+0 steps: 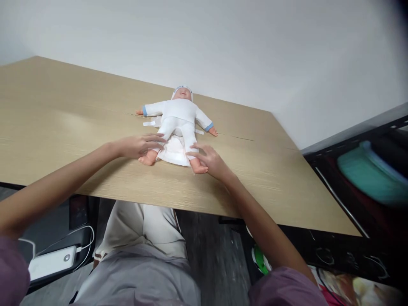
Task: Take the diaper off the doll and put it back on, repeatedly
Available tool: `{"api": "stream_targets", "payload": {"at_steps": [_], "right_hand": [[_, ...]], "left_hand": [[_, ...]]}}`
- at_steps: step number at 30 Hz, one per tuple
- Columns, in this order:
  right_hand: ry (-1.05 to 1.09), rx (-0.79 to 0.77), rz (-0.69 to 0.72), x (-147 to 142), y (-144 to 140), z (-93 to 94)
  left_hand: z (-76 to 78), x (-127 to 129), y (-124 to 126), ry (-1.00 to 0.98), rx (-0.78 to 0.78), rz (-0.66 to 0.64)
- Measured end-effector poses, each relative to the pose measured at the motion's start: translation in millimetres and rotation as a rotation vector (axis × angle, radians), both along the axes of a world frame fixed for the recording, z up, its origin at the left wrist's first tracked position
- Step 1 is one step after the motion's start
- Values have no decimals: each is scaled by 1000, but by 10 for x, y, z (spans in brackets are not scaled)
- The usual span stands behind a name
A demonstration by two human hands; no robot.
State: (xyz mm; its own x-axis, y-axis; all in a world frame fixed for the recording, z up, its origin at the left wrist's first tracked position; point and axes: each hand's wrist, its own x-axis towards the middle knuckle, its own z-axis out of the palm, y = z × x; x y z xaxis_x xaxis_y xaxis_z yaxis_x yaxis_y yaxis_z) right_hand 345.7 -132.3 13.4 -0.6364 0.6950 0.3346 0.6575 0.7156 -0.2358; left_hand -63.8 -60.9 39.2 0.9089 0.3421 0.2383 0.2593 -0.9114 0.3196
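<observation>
A baby doll in a white suit with blue cuffs and a white cap lies on its back, head away from me, legs spread. Under its hips and between its legs is an opened white diaper, its tabs sticking out at both sides. My left hand is closed over the doll's leg on the left, fingers across the shin just above the bare foot. Around the other lower leg, my right hand has its fingers curled from the right side. Both thumbs are partly hidden.
The doll lies on a light wooden table against a white wall. Below the table's front edge, a white power bank with a cable sits at left. A blurred teal thing is beyond the right edge.
</observation>
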Motion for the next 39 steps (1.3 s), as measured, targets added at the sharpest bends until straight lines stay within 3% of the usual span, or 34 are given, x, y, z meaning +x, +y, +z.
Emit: {"api": "stream_targets", "payload": {"at_steps": [8,11,15,18,20,25,29,32,35,39], "right_hand": [[147,-186,27,64,-32,171],[119,-119,-10,-96,-159,202],[-6,53,-135,-359,-306,69],[36,93,-206,-421,-283,-55],[113,75,-223,-396,-200,-71],[340,21,-277,-336,208,142],[509,72,-298,-390,745,325],[599,51,-356,-437,1259,325],[692,-99,-419,-466,1772,211],[820,-335,-426,-467,2162,27]], "left_hand": [[149,83,-105,89,-71,71],[148,217,-253,69,-52,138],[4,381,-396,21,21,263],[-42,441,-388,-16,34,318],[10,465,-329,-53,-4,361],[272,558,13,-234,-152,519],[380,685,544,-391,-89,578],[358,790,1036,-466,-137,618],[258,889,1463,-539,-397,603],[73,969,1712,-637,-676,614]]}}
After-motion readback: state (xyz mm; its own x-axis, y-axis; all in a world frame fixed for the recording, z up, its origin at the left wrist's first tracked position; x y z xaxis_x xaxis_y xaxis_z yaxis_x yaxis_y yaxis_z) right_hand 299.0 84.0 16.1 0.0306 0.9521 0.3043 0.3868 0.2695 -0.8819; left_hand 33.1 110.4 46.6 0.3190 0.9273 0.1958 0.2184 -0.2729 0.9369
